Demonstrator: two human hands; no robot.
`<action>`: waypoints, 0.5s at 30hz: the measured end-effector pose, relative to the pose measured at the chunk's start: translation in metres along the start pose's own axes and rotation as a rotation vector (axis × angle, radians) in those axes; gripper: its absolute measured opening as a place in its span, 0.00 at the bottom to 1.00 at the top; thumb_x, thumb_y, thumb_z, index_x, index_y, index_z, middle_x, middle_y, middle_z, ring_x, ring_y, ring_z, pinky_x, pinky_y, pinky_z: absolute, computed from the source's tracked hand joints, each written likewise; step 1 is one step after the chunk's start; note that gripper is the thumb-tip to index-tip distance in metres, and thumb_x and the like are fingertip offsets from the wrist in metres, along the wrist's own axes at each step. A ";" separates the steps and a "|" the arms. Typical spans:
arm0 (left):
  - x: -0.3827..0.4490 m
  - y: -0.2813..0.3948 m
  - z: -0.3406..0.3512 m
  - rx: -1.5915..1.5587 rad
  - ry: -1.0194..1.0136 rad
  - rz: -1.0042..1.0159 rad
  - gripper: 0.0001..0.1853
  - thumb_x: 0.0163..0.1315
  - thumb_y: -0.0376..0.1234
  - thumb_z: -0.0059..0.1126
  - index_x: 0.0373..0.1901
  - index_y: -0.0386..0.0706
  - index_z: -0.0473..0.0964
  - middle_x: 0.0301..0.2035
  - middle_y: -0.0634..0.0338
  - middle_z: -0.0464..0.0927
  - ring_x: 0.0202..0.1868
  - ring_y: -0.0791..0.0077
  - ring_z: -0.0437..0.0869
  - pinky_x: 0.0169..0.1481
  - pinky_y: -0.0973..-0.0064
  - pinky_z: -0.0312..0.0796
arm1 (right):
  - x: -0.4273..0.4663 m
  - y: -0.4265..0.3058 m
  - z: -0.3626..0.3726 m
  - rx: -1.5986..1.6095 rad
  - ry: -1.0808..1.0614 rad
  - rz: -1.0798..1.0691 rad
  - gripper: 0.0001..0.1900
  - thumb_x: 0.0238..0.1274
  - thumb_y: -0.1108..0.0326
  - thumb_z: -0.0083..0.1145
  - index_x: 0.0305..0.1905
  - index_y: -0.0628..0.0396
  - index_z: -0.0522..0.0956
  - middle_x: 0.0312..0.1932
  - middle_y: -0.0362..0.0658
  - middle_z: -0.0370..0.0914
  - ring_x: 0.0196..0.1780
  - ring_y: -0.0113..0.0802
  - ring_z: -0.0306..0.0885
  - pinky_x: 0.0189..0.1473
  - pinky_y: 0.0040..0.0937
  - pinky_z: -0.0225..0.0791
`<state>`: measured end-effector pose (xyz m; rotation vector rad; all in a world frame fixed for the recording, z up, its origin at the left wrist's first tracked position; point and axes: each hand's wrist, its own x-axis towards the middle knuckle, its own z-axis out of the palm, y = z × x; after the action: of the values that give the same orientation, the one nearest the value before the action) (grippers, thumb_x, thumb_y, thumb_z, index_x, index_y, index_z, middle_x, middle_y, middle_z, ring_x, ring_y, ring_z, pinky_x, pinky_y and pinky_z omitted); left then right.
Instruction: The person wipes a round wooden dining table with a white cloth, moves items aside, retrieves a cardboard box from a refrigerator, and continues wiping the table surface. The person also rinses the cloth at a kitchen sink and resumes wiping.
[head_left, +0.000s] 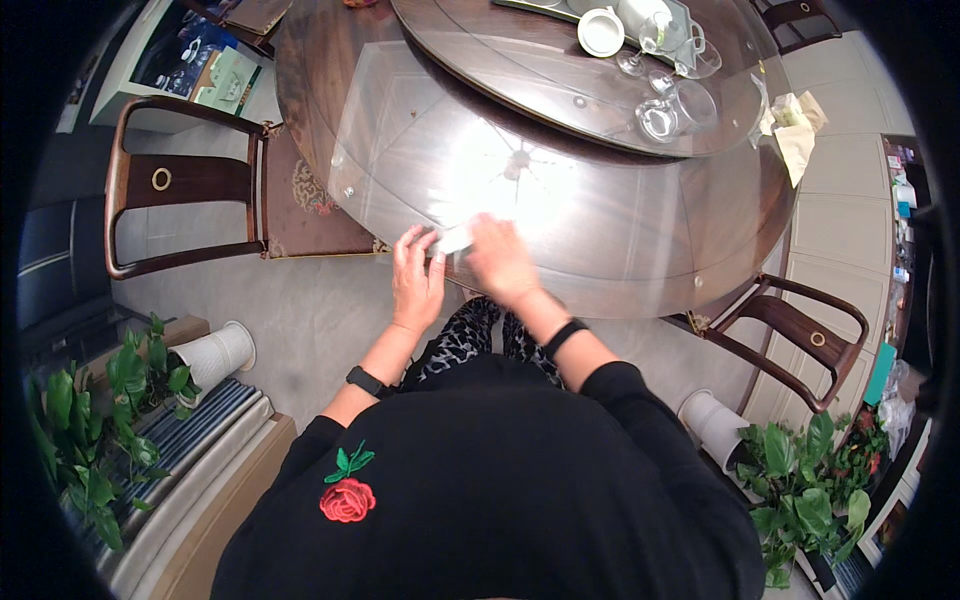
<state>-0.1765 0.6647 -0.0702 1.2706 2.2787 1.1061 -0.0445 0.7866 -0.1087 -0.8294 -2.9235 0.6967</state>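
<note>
A small white piece, which looks like tissue or thin cloth (454, 239), lies between my hands at the near edge of a round dark wood table (622, 225). Motion blurs my right hand (501, 259), which appears to grip the right end of the white piece against the glossy tabletop. My left hand (417, 276) is at the table edge, fingers apart, its index finger and thumb close to the piece's left end. Whether they touch it is unclear. A bright lamp reflection covers the tabletop just beyond both hands.
On the raised turntable (510, 67) stand glass cups (675, 112), stemmed glasses (634, 64) and a white lidded-style dish (601, 33). Crumpled brown paper (795, 142) hangs at the right rim. Wooden chairs (187, 180) flank the table; potted plants (214, 356) lie on both sides behind.
</note>
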 end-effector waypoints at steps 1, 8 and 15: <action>0.002 0.000 -0.004 0.007 0.009 -0.005 0.18 0.67 0.36 0.50 0.55 0.38 0.71 0.59 0.45 0.65 0.61 0.49 0.67 0.65 0.59 0.62 | -0.010 0.036 0.001 -0.151 0.133 0.077 0.27 0.63 0.60 0.49 0.64 0.63 0.66 0.66 0.55 0.64 0.68 0.51 0.61 0.68 0.49 0.53; -0.007 -0.026 -0.017 0.075 0.015 -0.071 0.18 0.67 0.36 0.51 0.55 0.38 0.71 0.60 0.45 0.63 0.62 0.49 0.66 0.66 0.58 0.61 | -0.058 0.233 -0.078 -0.321 0.356 0.935 0.29 0.69 0.57 0.38 0.68 0.67 0.59 0.70 0.58 0.57 0.74 0.53 0.50 0.72 0.52 0.47; 0.002 -0.015 0.003 0.053 -0.056 -0.044 0.19 0.66 0.36 0.52 0.55 0.39 0.70 0.62 0.43 0.60 0.63 0.47 0.65 0.67 0.57 0.60 | 0.039 0.012 0.002 0.142 -0.027 0.255 0.29 0.66 0.61 0.43 0.68 0.68 0.61 0.73 0.55 0.54 0.77 0.47 0.45 0.77 0.41 0.37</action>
<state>-0.1847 0.6630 -0.0830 1.2491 2.2970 0.9896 -0.0725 0.8147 -0.1193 -1.1963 -2.7771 0.9258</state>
